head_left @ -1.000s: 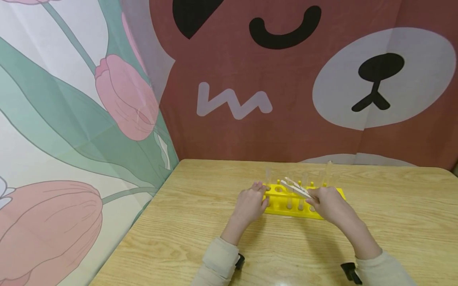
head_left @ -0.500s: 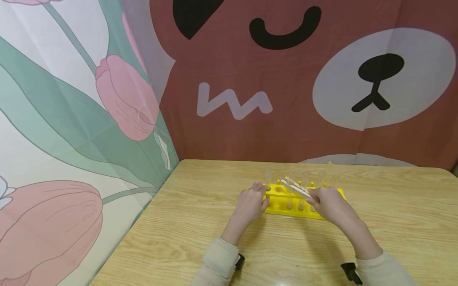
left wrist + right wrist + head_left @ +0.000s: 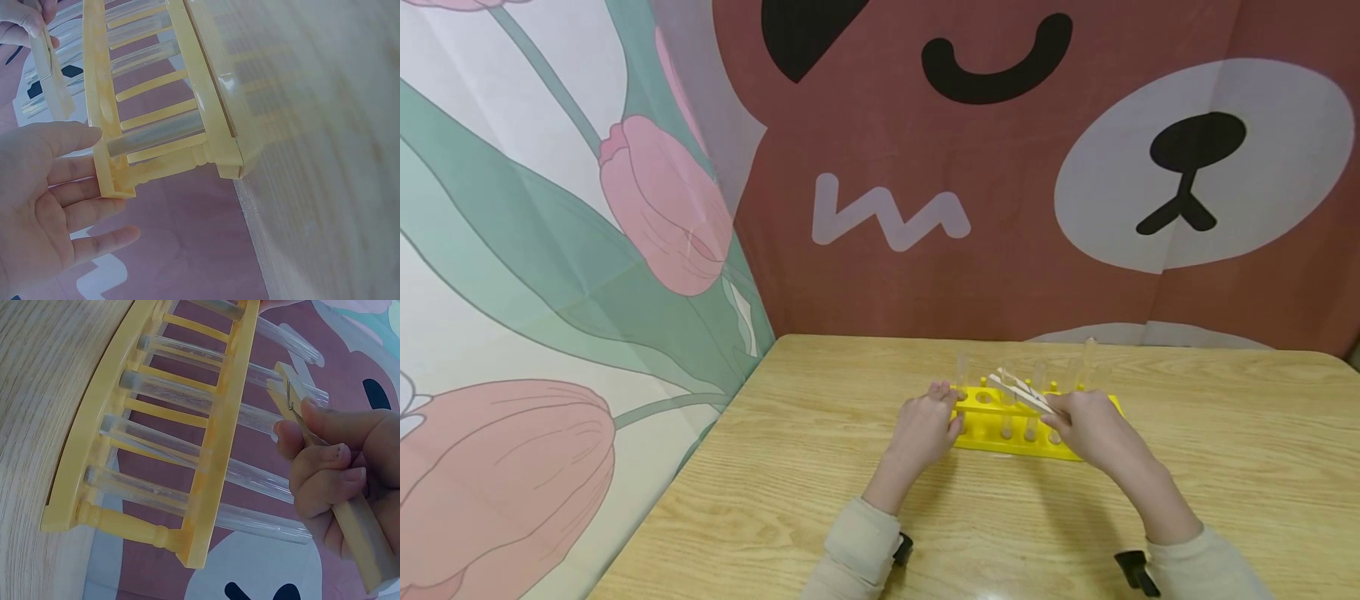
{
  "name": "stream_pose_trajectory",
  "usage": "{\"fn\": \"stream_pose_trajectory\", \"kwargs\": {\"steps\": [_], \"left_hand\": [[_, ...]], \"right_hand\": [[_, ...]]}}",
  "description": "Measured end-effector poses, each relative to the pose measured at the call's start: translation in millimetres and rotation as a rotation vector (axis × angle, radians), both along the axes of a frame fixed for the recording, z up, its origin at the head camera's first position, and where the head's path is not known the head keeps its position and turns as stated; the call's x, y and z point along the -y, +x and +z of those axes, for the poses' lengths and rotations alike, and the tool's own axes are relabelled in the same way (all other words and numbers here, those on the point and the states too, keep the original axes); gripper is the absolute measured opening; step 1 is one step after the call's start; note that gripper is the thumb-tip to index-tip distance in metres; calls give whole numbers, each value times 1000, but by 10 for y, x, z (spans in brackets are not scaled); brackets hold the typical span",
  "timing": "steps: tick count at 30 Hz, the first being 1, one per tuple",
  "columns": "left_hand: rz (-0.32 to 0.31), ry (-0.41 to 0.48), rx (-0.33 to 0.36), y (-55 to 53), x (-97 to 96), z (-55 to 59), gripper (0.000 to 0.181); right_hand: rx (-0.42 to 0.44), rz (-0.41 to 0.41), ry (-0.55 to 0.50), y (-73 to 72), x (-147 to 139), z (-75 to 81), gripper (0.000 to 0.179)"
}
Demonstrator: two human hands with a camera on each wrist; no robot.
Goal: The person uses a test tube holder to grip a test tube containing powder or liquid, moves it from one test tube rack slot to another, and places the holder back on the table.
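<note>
A yellow test tube rack [image 3: 1015, 448] stands on the table with several clear test tubes [image 3: 169, 390] upright in its holes. My left hand [image 3: 922, 427] holds the rack's left end by the upper plate. In the left wrist view its thumb [image 3: 75, 136] lies on the plate's edge, while the little finger [image 3: 109, 242] sticks out free. A wooden test tube clamp [image 3: 359, 534] is gripped in my right hand [image 3: 1092, 425] above the rack. Its front end reaches left, close to the top of one tube; I cannot tell whether it surrounds that tube.
The wood-grain table [image 3: 805, 450] meets a patterned cloth backdrop [image 3: 880, 275] at its far and left edges. Yellow pegs [image 3: 1054, 386] stick up along the rack's back. Tube tops rise above the upper plate around the right hand.
</note>
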State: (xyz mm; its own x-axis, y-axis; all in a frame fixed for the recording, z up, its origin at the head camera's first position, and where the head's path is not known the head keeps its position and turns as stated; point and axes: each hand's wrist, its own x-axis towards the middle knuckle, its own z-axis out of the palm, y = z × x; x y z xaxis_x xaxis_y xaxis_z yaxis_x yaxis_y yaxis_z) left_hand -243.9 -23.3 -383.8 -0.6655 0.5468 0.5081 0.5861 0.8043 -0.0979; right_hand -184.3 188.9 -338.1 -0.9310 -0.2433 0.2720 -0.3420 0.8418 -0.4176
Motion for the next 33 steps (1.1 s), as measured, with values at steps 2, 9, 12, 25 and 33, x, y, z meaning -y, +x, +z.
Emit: {"fn": "stream_pose_trajectory", "kwargs": {"steps": [2,9,12,25,33], "left_hand": [[2,0,2,-1,0,1,20],[0,2,5,-1,3,3,21],[-5,5,-3,-8,4,-4,20],[-6,3,-12,-8,5,-10,19],[-5,5,-40,-5,9,-7,19]], "right_hand": [[-1,-1,0,2,1,2,29],[2,-5,-7,10,6,10,25],[-11,-6,-5,17,6,12,26],[-46,-10,-8,15,5,10,6],[-77,-9,-6,13,3,8,7]]}}
